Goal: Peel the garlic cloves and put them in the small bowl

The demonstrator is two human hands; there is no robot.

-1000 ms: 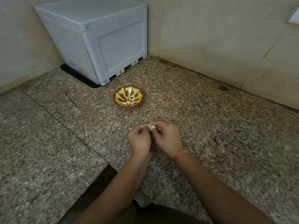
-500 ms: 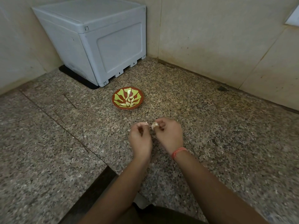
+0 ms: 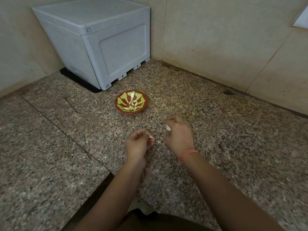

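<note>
- You are looking down at one small bowl [image 3: 120, 101], red-brown with yellow-green leaf shapes. It is sitting on the speckled stone floor [image 3: 50, 147], just above the middle of the frame.
- Peeled garlic cloves [image 3: 131, 106] are lying in a loose heap in the lower half of the bowl. There are roughly six, but they are overlapping too much for a sure count.
- Your two hands are showing below the bowl, and neither is touching it.
- Your left hand [image 3: 138, 145] is hovering just below the centre of the frame with its fingers curling inward. The thumb and fingertips are pinching one small pale piece [image 3: 150, 135]. I cannot tell whether it is a clove or a bit of skin.
- Your right hand [image 3: 180, 135] is hovering right of centre, a little higher in the frame, and it is blurred. Its fingers are curling too, and they are pinching one white scrap [image 3: 168, 127] at the hand's left edge. I cannot tell what this scrap is.
- The hands are held apart, with floor showing between them.
- Both forearms are reaching up from the bottom edge of the frame.
- One orange thread band [image 3: 189, 153] is circling your right wrist.
- One grey plastic box [image 3: 108, 47] is standing in the upper left of the frame, in the corner of the beige walls [image 3: 233, 39].
</note>
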